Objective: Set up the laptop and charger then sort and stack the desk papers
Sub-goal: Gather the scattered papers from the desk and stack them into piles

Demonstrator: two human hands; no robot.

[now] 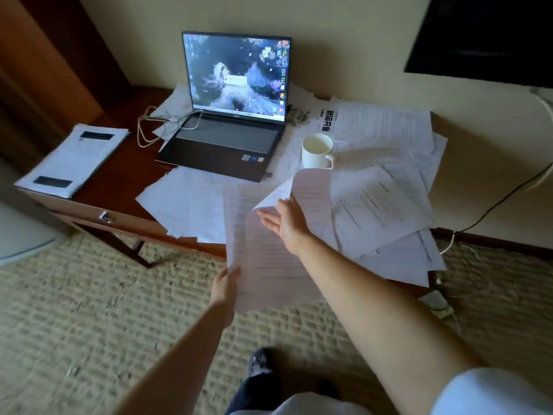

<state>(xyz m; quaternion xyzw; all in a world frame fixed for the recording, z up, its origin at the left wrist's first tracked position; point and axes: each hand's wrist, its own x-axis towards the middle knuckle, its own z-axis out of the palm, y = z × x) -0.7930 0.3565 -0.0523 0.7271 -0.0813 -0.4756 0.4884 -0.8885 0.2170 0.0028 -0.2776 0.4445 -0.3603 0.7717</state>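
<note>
Presently, the left hand (pixel 226 284) pinches the lower left corner of a sheet (pixel 263 250) held up off the surface (pixel 119 172) edge. The right hand (pixel 284 223) lies against the same sheet higher up, fingers straight and spread, gripping nothing. The laptop (pixel 230 115) stands open at the back of the surface, screen lit, with a cable (pixel 149 127) (white, looped) beside its left edge. Loose papers (pixel 380 199) cover the right half of the surface, overlapping untidily. A white mug (pixel 317 151) stands upright among them, just right of the laptop. A squared stack (pixel 74 158) rests at the left end, well apart.
</note>
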